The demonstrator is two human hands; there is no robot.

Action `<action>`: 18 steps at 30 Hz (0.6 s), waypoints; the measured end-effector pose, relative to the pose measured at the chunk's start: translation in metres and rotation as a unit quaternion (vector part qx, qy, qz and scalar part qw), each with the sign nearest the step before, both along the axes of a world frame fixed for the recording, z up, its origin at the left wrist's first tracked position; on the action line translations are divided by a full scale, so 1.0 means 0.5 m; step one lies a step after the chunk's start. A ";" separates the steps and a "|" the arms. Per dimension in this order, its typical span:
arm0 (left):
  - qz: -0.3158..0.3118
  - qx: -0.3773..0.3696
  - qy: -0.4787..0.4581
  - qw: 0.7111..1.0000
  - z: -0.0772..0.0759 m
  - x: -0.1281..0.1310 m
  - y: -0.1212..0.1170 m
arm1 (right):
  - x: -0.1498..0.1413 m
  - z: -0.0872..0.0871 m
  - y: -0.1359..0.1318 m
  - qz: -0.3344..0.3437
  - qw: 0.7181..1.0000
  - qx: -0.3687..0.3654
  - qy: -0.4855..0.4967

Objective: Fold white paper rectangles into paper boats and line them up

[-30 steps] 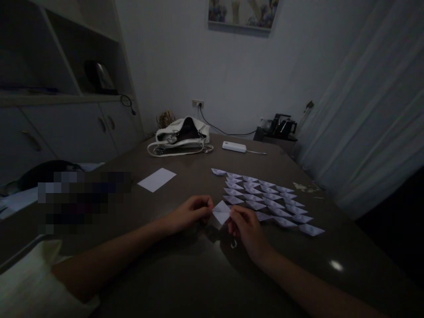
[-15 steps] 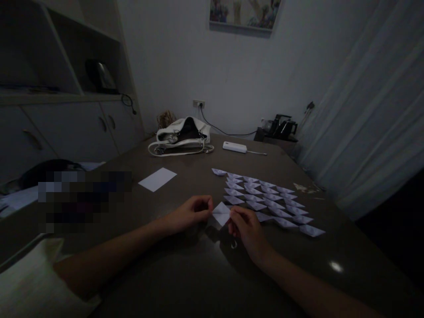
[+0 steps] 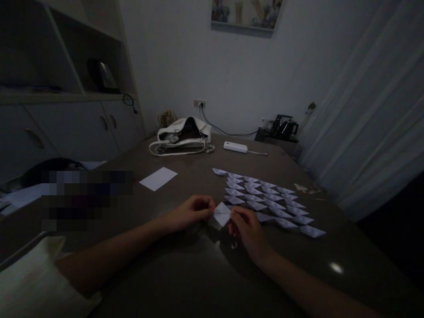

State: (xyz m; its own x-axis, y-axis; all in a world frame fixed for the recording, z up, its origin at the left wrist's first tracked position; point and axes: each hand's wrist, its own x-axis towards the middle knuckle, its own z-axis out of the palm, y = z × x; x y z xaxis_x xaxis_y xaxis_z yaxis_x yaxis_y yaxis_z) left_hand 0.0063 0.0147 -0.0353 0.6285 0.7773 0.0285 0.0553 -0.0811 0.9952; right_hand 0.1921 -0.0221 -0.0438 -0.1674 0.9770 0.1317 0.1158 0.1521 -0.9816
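Note:
A small white folded paper [image 3: 222, 214], diamond-shaped with creases across it, is held a little above the dark table. My left hand [image 3: 195, 213] pinches its left corner between thumb and fingers. On the opposite corner, the thumb and forefinger of my right hand [image 3: 247, 229] are closed, with the other fingers curled beneath. Just beyond my right hand stand several folded paper boats [image 3: 270, 198] in slanting rows. A flat stack or sheet of white paper [image 3: 158, 179] lies farther off to the left.
Toward the back of the table [image 3: 185, 278] are a white handbag [image 3: 183, 137] and a white power bank [image 3: 235, 147] with a short cable. Torn paper scraps [image 3: 306, 189] lie near the right edge. Black kettles [image 3: 286, 128] stand beyond the far right corner.
Both hands keep their pinch on the folded paper, which has barely moved. The whole view has shifted very slightly.

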 end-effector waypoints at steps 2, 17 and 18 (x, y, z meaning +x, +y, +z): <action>0.002 0.012 0.003 1.000 0.001 0.000 0.000 | 0.000 -0.001 0.001 0.002 1.000 0.001 -0.001; 0.007 -0.011 0.009 1.000 -0.001 0.000 0.000 | 0.003 -0.009 0.003 0.026 1.000 0.010 0.002; 0.009 -0.010 0.009 1.000 0.000 0.001 0.000 | 0.003 -0.009 0.004 0.027 1.000 0.011 0.002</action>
State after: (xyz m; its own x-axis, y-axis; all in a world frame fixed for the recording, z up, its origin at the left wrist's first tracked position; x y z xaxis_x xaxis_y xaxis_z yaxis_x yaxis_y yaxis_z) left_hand 0.0068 0.0145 -0.0354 0.6144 0.7890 0.0017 0.0754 -0.0609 0.9953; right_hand 0.1938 -0.0203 -0.0485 -0.2193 0.9635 0.1533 0.1039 0.1793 -0.9783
